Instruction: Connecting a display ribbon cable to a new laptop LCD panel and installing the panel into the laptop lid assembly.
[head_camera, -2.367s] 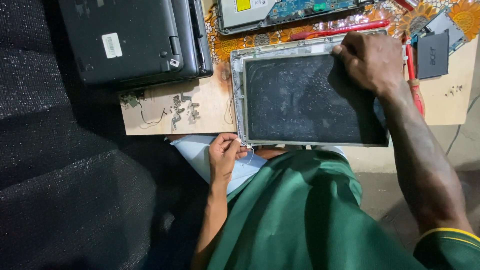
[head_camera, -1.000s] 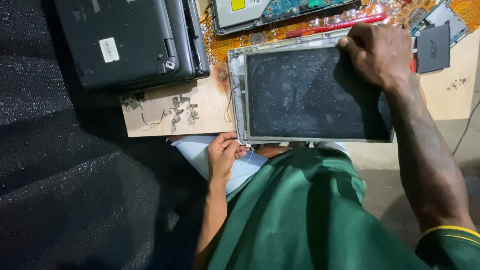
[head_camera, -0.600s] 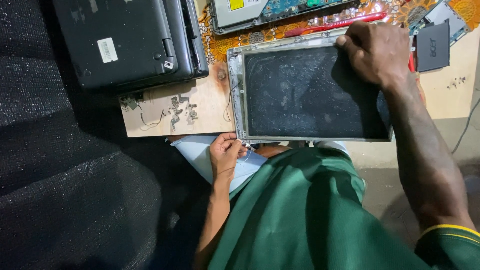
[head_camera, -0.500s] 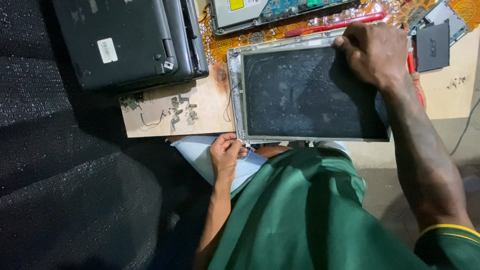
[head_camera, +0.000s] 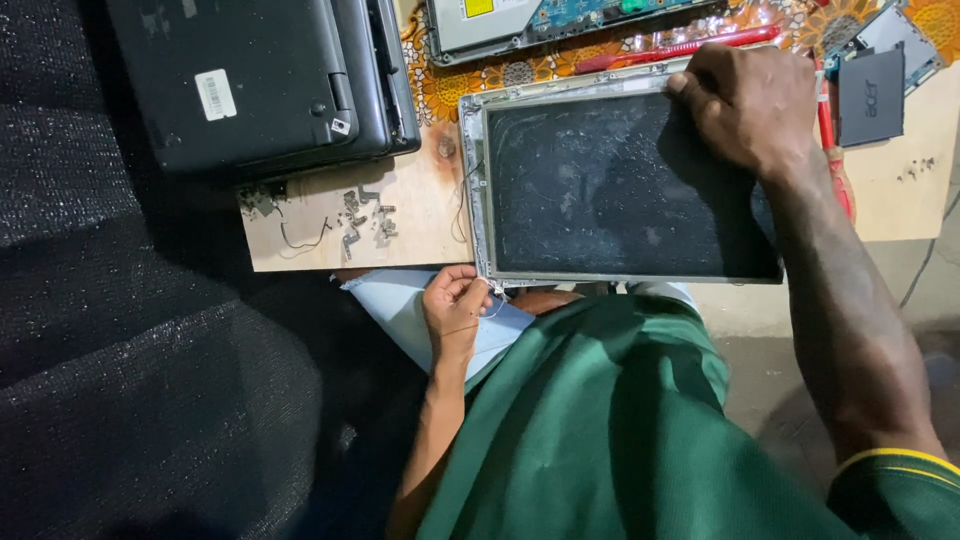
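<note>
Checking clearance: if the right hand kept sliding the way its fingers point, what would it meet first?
The right hand rests on the screen panel's top right corner, fingers pointing left and slightly up. Going on, it would likely cross the metal frame edge, then reach the red screwdriver. Depth is unclear.

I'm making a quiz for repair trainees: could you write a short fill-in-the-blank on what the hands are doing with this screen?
1. The right hand presses on the far ____ corner of the screen panel.
2. The left hand pinches a thin ____ at the panel's near left corner.
3. The panel lies on a ____ board.
4. Left of the panel sits a closed black ____.

Missing words: right; wire; wooden; laptop
</note>
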